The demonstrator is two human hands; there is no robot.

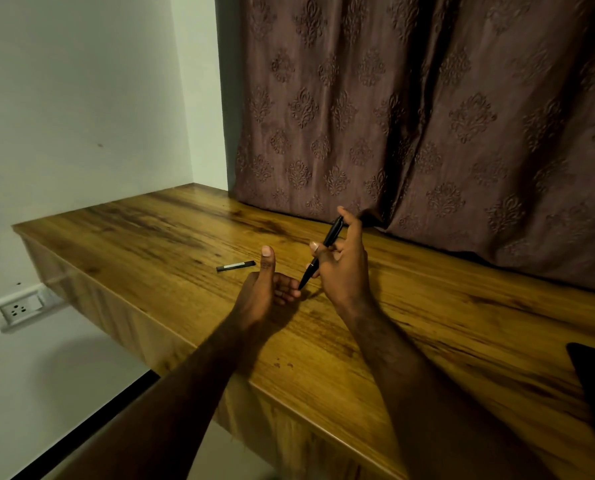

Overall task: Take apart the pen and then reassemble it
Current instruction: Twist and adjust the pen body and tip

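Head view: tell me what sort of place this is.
Probably a room in a home: a wall-mounted glossy wooden desk, a brown patterned fabric curtain behind it, and a white wall socket below it.

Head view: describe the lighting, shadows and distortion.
Head view: dim, warm light; glare streaks the far wooden desk; hands throw soft shadows onto the desk; wide-angle lens bends the desk edge and wall; the pen stays sharp.
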